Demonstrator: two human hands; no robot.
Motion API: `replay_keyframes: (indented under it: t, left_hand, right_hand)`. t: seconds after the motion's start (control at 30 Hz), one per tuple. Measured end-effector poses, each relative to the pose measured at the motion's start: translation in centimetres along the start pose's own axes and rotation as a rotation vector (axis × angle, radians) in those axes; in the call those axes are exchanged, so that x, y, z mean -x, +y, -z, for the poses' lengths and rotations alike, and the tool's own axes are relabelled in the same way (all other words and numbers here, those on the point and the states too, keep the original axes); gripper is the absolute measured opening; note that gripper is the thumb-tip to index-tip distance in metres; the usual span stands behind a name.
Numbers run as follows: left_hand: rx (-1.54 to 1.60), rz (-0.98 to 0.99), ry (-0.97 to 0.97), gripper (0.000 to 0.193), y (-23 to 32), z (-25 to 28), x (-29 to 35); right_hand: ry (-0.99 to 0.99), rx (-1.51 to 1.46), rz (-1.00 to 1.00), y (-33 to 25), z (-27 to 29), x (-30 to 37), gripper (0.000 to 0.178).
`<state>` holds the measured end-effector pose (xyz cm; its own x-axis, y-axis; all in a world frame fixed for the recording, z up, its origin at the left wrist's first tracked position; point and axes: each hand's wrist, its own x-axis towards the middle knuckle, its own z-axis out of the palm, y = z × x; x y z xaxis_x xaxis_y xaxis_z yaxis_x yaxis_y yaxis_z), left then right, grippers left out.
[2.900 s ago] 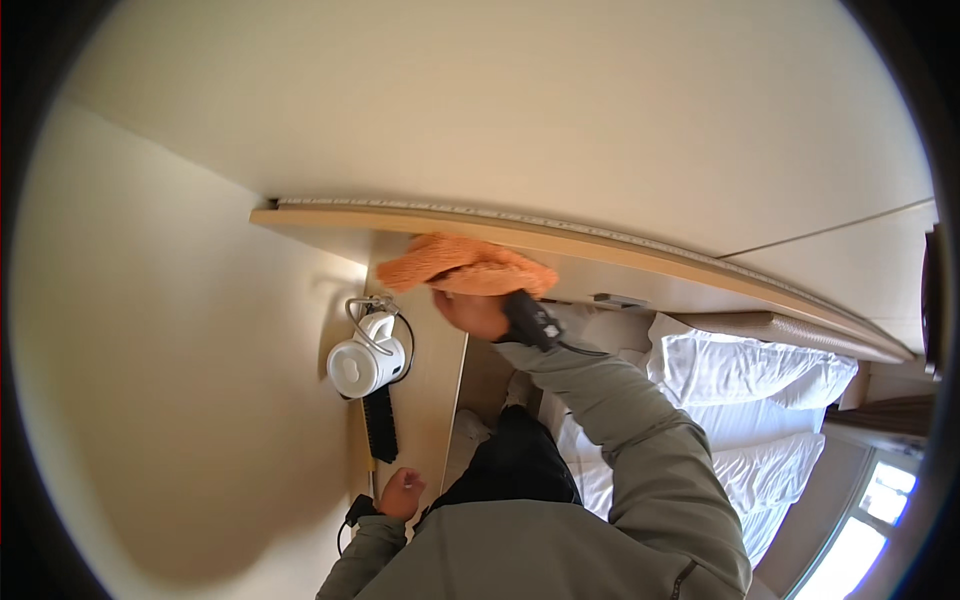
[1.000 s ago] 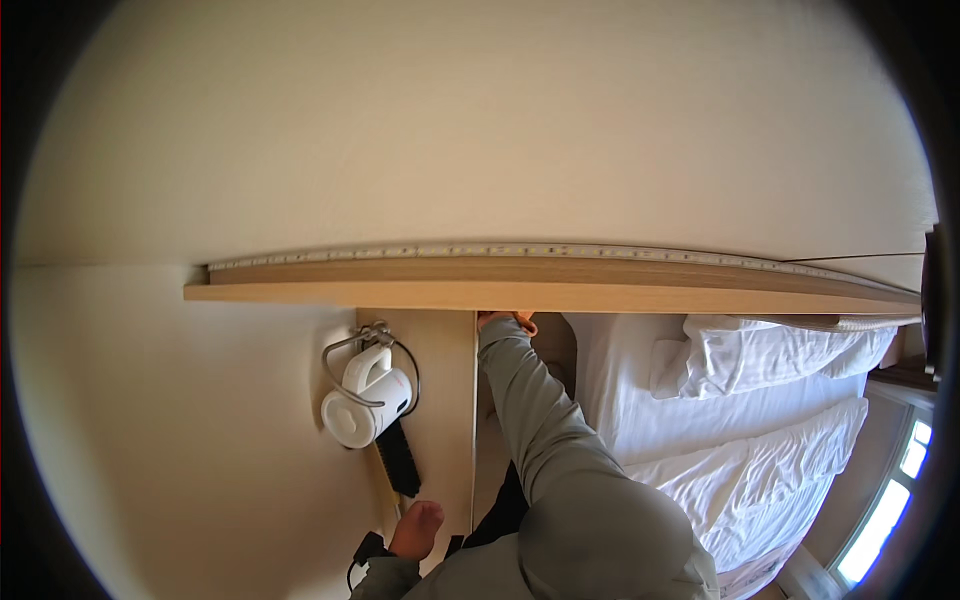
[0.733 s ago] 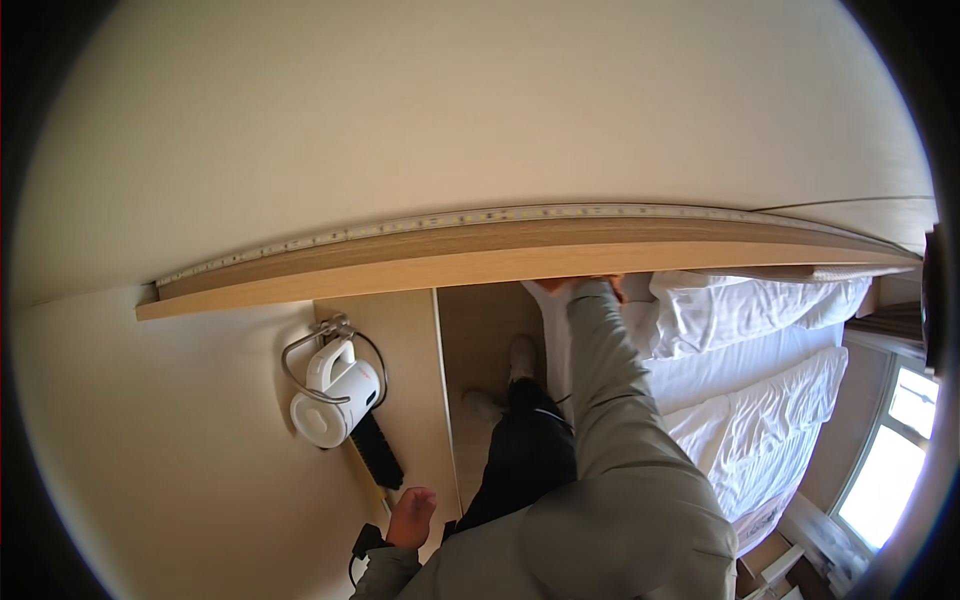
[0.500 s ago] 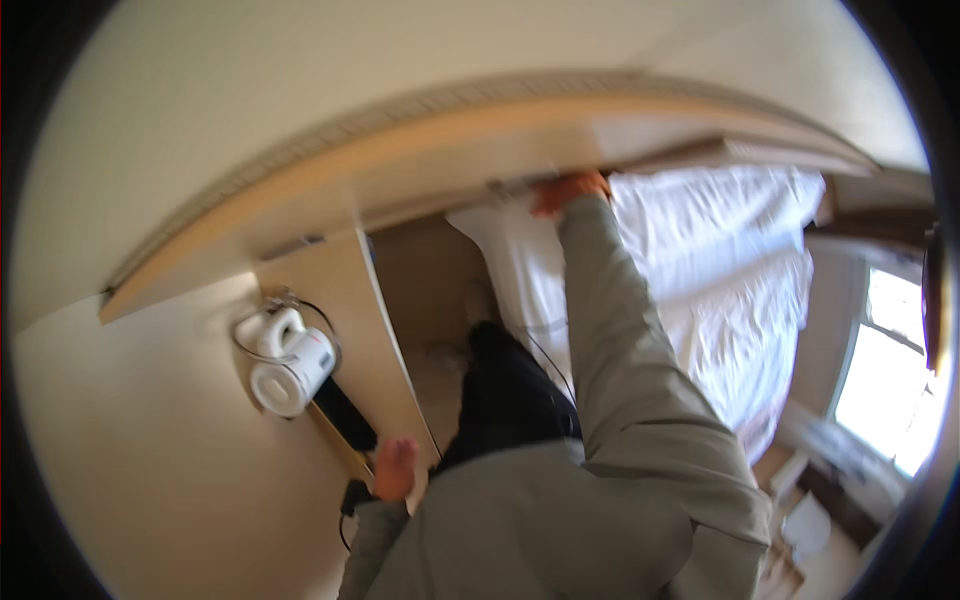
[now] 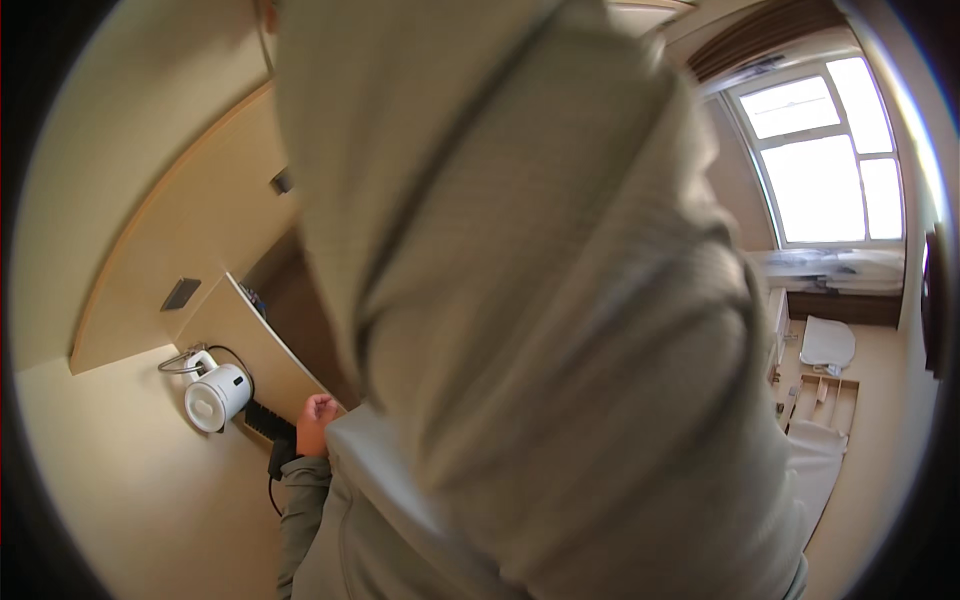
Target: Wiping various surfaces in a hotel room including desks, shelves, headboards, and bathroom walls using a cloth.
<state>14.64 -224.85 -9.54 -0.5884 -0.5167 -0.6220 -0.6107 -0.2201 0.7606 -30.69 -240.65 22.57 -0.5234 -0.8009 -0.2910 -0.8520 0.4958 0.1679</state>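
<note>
My left hand (image 5: 316, 425) is low, left of centre, beside the edge of a beige panel (image 5: 250, 330). Its fingers are curled in, and nothing shows in them. Just left of the wrist is a black strip-like object (image 5: 268, 422) with a dark cord. My right arm, in a grey-green sleeve (image 5: 520, 300), is raised across the middle and hides much of the view. A small skin-toned patch at the upper edge, left of the sleeve, seems to be part of my right hand (image 5: 268, 15); its fingers cannot be made out.
A white appliance (image 5: 217, 395) with a handle, round end and cord, resembling a kettle, is at the left. Above it curves a wooden board (image 5: 170, 240) with metal plates. At the right are a bright window (image 5: 815, 160), a wooden divided tray (image 5: 845, 400) and white items.
The view has turned, bringing more of the window in. My right arm has risen and now covers the middle, where the white bedding was visible. My left hand stays low near the panel.
</note>
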Motion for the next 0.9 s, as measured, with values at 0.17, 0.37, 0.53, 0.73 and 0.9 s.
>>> replay_keyframes:
  t: [0.17,0.37,0.53,0.73,0.9]
  left_hand:
    - [-0.152,-0.118,-0.113,0.038,-1.4,1.5,-0.6]
    - [-0.293,-0.232,0.059,0.041,-2.8,3.6,0.1]
    - [-0.026,-0.129,0.144,0.032,-4.3,3.4,1.6]
    - [-0.044,-0.074,0.397,0.03,-3.8,3.9,4.0]
    - [0.181,0.057,0.562,0.028,-3.3,3.0,6.9]
  right_hand:
    - [0.264,0.017,0.071,-2.5,5.4,3.5,0.032]
    - [0.46,0.024,0.15,-6.3,8.7,5.6,0.028]
    - [0.574,0.03,0.206,-9.0,10.1,6.1,0.025]
    - [0.742,-0.02,0.324,-19.0,11.8,0.7,0.022]
    - [0.823,-0.603,0.326,-31.8,10.1,-1.7,0.014]
